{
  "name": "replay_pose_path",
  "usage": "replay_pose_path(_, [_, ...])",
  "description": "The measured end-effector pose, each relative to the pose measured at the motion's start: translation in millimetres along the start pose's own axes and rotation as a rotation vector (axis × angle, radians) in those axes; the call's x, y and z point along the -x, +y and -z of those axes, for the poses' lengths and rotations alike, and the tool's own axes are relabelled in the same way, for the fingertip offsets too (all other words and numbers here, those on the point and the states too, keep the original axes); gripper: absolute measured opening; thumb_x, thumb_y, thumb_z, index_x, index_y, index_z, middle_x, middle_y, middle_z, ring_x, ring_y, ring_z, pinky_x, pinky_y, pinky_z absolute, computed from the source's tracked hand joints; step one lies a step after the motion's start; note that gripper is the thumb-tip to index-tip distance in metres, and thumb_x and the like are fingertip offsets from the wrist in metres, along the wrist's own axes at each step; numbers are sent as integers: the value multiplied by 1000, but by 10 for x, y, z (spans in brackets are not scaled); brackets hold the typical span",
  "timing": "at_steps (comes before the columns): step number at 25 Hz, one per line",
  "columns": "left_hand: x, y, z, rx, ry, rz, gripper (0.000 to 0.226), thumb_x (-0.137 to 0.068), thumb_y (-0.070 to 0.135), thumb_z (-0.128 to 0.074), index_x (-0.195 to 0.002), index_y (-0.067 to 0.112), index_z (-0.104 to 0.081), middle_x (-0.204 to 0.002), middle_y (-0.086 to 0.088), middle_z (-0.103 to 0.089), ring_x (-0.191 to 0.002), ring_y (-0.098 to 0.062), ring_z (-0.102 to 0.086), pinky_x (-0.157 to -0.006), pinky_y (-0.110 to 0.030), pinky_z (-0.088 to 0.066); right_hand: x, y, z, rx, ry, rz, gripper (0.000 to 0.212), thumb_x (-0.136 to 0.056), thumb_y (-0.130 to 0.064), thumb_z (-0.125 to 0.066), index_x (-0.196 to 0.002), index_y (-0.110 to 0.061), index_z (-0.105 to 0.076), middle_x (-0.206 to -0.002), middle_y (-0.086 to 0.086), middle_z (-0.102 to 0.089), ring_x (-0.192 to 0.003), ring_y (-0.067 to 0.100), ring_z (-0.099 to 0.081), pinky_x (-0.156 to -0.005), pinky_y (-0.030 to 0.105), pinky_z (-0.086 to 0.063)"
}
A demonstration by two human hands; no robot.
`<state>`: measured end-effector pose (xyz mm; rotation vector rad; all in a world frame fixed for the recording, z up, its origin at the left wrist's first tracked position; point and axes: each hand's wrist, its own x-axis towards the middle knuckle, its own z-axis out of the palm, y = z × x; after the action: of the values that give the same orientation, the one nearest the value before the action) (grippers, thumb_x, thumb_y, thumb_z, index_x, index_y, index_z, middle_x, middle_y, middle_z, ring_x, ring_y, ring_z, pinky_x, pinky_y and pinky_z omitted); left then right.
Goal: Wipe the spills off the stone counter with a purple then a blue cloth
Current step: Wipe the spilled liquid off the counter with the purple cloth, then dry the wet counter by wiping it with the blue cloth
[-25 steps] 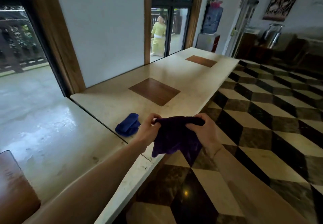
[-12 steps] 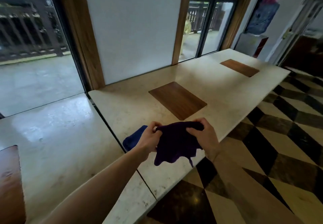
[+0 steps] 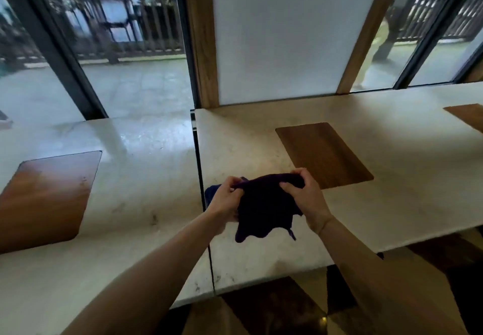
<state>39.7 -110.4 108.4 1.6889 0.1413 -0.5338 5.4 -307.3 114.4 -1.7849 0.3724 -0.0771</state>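
Both hands hold the dark purple cloth stretched by its top edge above the pale stone counter. My left hand pinches its left corner and my right hand pinches its right corner; the rest hangs loose. The blue cloth lies on the counter just behind my left hand, mostly hidden by it. Small dark marks show on the left slab near the seam.
A dark seam splits the counter into two slabs. Brown wooden inlays sit in the stone: one at left, one behind the hands, one at far right. Windows and a white wall panel stand behind; checkered floor lies below.
My view has swung left and closer to the counter, now facing it squarely. Both hands keep the purple cloth spread, now over the stone beside the seam instead of past the edge.
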Motion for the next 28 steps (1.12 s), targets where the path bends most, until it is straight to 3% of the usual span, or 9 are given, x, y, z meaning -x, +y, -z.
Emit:
replay_pose_path(4, [65, -377, 21, 55, 56, 154, 23, -101, 8, -40, -113, 21, -55, -105, -11, -63, -94, -28, -63, -77, -51, -61, -13, 229, -123, 30, -130, -72, 17, -92, -11, -69, -104, -14, -58, -101, 4, -63, -93, 21, -63, -76, 34, -56])
replay_pose_path(6, [101, -592, 35, 109, 51, 270, 24, -102, 9, -40, -116, 20, -55, -115, -15, -65, -105, -33, -65, -84, -56, -59, 4, 379, -186, 45, -217, -158, 16, -91, -12, -69, -103, -16, -59, -103, 9, -65, -93, 25, -64, -78, 40, -57])
replay_pose_path(9, [150, -824, 53, 152, 31, 403, 25, -102, 9, -39, -119, 18, -54, -118, -14, -64, -109, -33, -63, -87, -57, -58, 3, 569, -274, 56, -288, -300, 14, -90, -10, -70, -97, -17, -60, -101, 10, -66, -92, 27, -64, -85, 47, -56])
replay_pose_path(12, [50, -1018, 80, 167, 71, 427, 25, -101, 8, -38, -115, 17, -56, -106, -11, -66, -98, -28, -63, -83, -52, -58, -79, 734, -408, 102, -308, -341, 14, -89, -11, -71, -98, -16, -62, -100, 9, -67, -90, 26, -65, -80, 44, -57])
replay_pose_path(17, [-154, -1203, 89, 12, 182, 390, 22, -100, 12, -41, -111, 19, -59, -107, -10, -67, -92, -24, -63, -70, -36, -50, -258, 994, -604, 318, -286, -276, 15, -89, -17, -70, -97, -26, -61, -99, 0, -68, -88, 18, -66, -76, 33, -57])
replay_pose_path(20, [-238, -1209, 215, -137, 248, 295, 22, -101, 14, -45, -119, 18, -56, -108, -6, -64, -93, -18, -62, -73, -30, -51, -378, 1049, -674, 493, -273, -205, 27, -91, -21, -65, -117, -28, -62, -108, -1, -67, -86, 11, -61, -68, 25, -49])
replay_pose_path(23, [-410, -1151, 466, -275, 328, 190, 29, -100, 14, -51, -129, 15, -55, -117, -7, -62, -103, -20, -61, -86, -34, -52, -569, 1092, -758, 696, -196, -147, 43, -89, -40, -62, -131, -34, -56, -129, 2, -61, -112, 24, -58, -85, 36, -52])
replay_pose_path(25, [-613, -1083, 627, -369, 364, 120, 33, -99, 18, -54, -132, 13, -55, -123, -8, -62, -109, -22, -61, -94, -38, -54, -766, 1042, -829, 715, -178, -82, 46, -90, -41, -60, -135, -34, -53, -136, 4, -55, -118, 27, -55, -88, 37, -50])
replay_pose_path(28, [-953, -935, 798, -539, 349, 41, 44, -96, 32, -59, -138, 20, -52, -131, -7, -58, -112, -26, -61, -92, -41, -55, -1218, 892, -959, 750, -208, 44, 52, -95, -38, -58, -145, -32, -45, -140, 10, -51, -124, 30, -51, -94, 39, -46])
